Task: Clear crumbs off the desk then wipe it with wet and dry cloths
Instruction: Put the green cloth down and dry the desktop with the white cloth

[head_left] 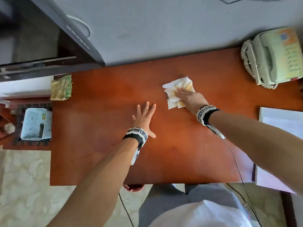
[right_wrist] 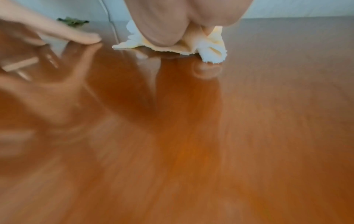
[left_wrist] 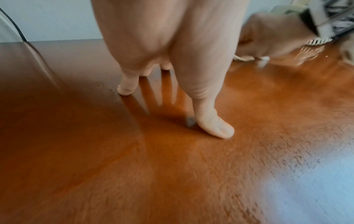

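Observation:
A white and yellow cloth [head_left: 177, 89] lies rumpled on the reddish wooden desk [head_left: 114, 161], right of its middle. My right hand [head_left: 188, 97] presses flat on that cloth with straight fingers; the right wrist view shows the palm over the cloth [right_wrist: 212, 50]. My left hand [head_left: 145, 116] rests flat on the bare desk with fingers spread, a short way left of the cloth. In the left wrist view its fingertips [left_wrist: 220, 130] touch the wood. A second cloth, green and yellow [head_left: 61, 88], lies folded at the desk's far left corner.
A pale desk phone [head_left: 275, 58] with a coiled cord sits at the far right corner. White papers [head_left: 282, 123] lie at the right edge. A dark monitor [head_left: 49, 38] stands at the far left. A pale blue basket [head_left: 35, 123] stands on a lower surface left of the desk.

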Demonstrator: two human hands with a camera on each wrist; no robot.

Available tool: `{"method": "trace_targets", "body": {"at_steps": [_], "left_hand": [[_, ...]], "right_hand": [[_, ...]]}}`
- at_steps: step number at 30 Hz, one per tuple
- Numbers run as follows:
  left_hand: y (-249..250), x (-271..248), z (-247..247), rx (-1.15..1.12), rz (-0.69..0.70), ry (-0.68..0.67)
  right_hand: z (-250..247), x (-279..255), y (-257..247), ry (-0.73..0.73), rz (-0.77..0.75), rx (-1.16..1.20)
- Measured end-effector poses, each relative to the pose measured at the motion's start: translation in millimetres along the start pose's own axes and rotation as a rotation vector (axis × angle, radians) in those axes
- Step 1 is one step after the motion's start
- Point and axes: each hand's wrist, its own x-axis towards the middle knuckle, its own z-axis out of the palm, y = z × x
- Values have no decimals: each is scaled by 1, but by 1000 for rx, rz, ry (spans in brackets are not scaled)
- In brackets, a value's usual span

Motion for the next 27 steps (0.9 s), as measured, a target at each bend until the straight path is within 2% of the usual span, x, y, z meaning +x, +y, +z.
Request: {"method": "trace_targets", "body": {"at_steps": [4,7,11,16,19,21,22,27], "left_hand": [[12,-16,7,32,14,98],[24,-39,34,10,81,183],[41,-66,80,-34,147,117],[54,-76,100,69,123,10],[58,-76,99,83,120,3],[58,-76,98,65,111,14],[58,-76,98,61,109,20],[61,-73,96,65,95,0]], "right_hand": [[37,-96,-27,-13,-101,-39],[61,-168,-55,-51,-165,3],[83,-251,-88,-131,-324,25],[101,-310,-101,-216,-345,53],[103,-314,-89,-250,-375,74],[92,-300,-74,-299,-440,69],[85,-287,-66,-278,-453,64],[52,-184,-22,-62,-241,4]]}}
